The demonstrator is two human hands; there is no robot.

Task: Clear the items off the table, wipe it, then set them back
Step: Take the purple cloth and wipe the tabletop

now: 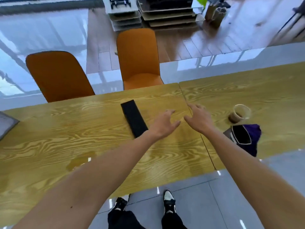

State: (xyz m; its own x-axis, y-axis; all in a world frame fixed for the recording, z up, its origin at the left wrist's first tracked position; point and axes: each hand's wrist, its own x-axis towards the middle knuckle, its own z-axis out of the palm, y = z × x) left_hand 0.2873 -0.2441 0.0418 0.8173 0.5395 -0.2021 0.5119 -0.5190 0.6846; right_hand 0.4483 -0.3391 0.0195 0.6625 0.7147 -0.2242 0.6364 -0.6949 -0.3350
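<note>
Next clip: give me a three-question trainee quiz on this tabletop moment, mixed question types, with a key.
1. True or false: the left hand is gripping the black box.
2. Which item stands nearest the right hand? A) plastic cup B) grey tray C) orange chair
3. Fill in: a wet patch lies on the wooden table near its ____ edge.

Key: 1 false, both hands are open and empty; 2 A; 3 near.

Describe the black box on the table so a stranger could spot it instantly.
Start at the wooden table with two orange chairs behind it. The black box lies flat near the middle, just left of the left hand. It is the only long, narrow, matte black slab; the plastic cup and purple cloth sit far right.
</note>
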